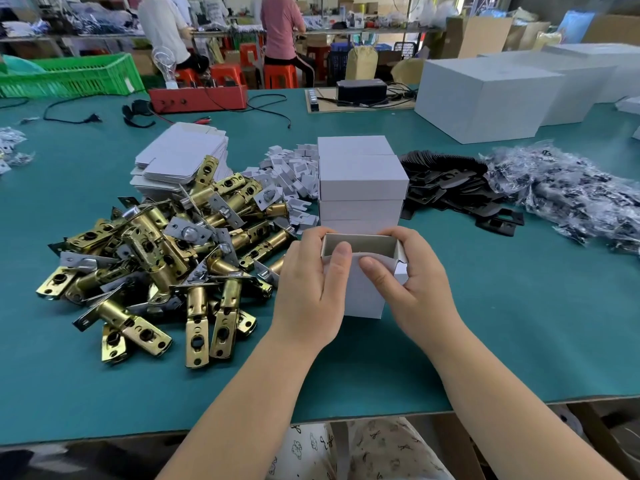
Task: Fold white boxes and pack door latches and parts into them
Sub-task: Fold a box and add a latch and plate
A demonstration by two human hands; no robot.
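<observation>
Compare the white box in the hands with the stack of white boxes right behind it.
The held box is open at the top, showing its grey-brown inside; the stacked boxes are closed.
The held box stands upright on the green table, gripped by the left hand and right hand; the stacked boxes lie flat on one another, untouched.
The held box is alone; the stacked boxes are several.
Both are plain white cardboard.

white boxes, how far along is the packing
Done: a stack of closed white boxes. In hand: both hands, left hand and right hand, hold an open, empty box. Left: the latch pile, flat box blanks, black plates.
</observation>
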